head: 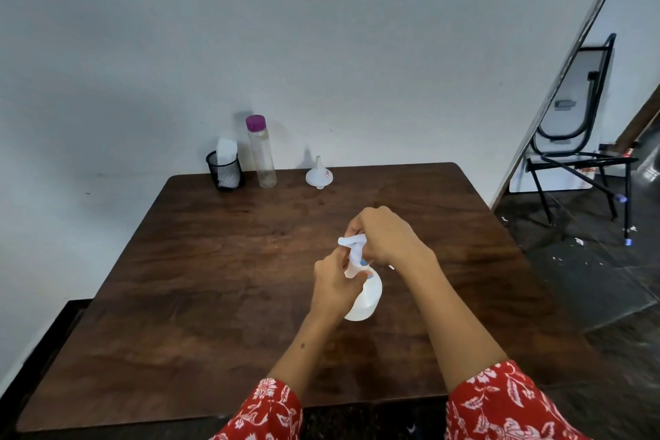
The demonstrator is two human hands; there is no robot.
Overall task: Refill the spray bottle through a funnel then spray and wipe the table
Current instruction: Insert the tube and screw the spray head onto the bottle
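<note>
A white spray bottle [368, 300] stands near the middle of the dark wooden table [214, 279]. My left hand [335, 289] grips its neck and shoulder. My right hand [385, 236] is closed over the white spray head [351, 243] on top of the bottle. A small white funnel [319, 175] rests upside down at the table's far edge. To its left stands a tall clear water bottle [262, 154] with a purple cap. A black mesh cup [225, 171] holding white tissue sits at the far left corner.
A white wall runs directly behind the table. A folded black metal chair [578, 139] leans against the wall on the right, over a dark tiled floor [589, 279]. The table's near edge is just above my red patterned sleeves.
</note>
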